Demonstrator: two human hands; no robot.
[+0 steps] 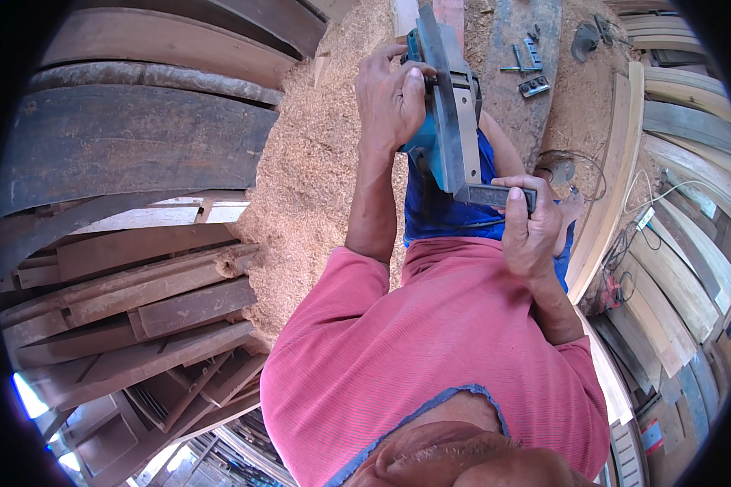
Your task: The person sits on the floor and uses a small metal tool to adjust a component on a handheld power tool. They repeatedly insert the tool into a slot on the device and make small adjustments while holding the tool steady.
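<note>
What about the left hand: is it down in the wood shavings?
No, the left hand is on the blue-green power tool, with the wood shavings on the ground beyond it.

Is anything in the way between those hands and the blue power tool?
Nothing visible blocks them: the left hand is on the tool, and the right hand holds a dark bar at its near end, possibly a separate piece.

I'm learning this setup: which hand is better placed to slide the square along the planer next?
Probably the right hand: it grips the square at its near end, while the left hand holds the teal planer.
</note>
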